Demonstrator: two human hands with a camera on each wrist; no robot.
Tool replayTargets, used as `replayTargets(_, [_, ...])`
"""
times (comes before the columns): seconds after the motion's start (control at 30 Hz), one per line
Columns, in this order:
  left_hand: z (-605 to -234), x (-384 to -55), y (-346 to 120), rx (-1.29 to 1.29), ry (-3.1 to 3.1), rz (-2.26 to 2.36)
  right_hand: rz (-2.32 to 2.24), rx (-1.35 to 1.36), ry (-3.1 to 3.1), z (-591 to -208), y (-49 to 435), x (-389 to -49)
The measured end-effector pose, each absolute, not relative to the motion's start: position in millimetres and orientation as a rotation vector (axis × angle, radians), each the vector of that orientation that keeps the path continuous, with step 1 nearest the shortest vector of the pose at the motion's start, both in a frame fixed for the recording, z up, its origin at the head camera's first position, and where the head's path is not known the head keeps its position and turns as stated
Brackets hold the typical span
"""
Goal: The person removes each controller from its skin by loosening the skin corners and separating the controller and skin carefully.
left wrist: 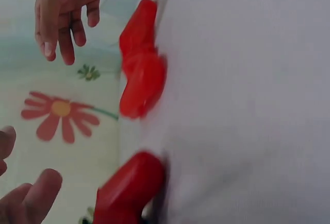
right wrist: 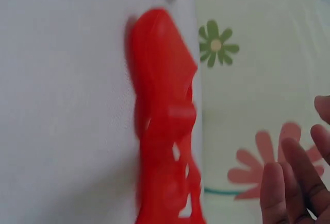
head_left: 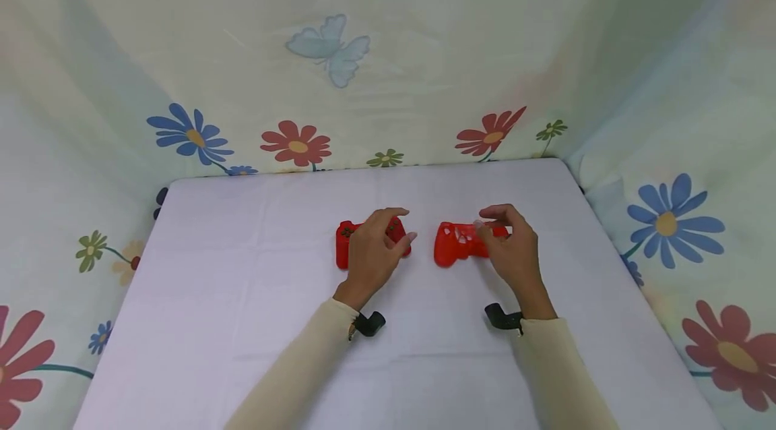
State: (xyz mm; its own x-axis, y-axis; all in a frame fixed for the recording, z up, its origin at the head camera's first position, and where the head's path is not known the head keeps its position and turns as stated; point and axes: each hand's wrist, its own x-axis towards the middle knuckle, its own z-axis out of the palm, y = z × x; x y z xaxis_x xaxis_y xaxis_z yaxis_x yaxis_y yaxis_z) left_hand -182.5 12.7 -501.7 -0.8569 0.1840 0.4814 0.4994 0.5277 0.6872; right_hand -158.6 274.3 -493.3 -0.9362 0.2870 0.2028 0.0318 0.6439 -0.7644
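Note:
A red game controller (head_left: 342, 245) lies on the white-covered table, partly hidden beneath my left hand (head_left: 372, 249). To its right is a brighter red controller-shaped cover (head_left: 447, 247) with cut-out holes, which looks like a soft shell. My right hand (head_left: 514, 256) hovers over the right end of this cover. Both hands have loosely bent fingers, with thumb and fingertips apart and nothing between them. The left wrist view shows the right hand (left wrist: 69, 13) in the air, apart from the cover (left wrist: 142, 80). In the right wrist view, fingers (right wrist: 299, 172) hang clear of the cover (right wrist: 160, 64).
The table (head_left: 291, 349) carries a white cloth. Behind it and at both sides hangs a curtain (head_left: 424, 25) printed with flowers and a butterfly. Each wrist wears a black camera mount, one at the left wrist (head_left: 370, 324) and one at the right wrist (head_left: 502, 317).

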Motion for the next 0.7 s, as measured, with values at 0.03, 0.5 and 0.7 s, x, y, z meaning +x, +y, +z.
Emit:
replayTargets(0.03, [-500.5,-182.7,5.1,-0.559,-2.407,-1.244,1.192,-0.228,-2.563,-491.8,268.2,-159.8])
replayTargets(0.5, [-521.8,-183.1,-74.3,-0.337,-2.483,-1.236,1.312,0.1,-2.704,-510.3,191.8,-185.6])
replayTargets(0.7, [-541.5,-182.7,-81.9,-0.226,-2.541,-1.415,1.35,0.18,-2.779,-525.7,171.0,-196.1])
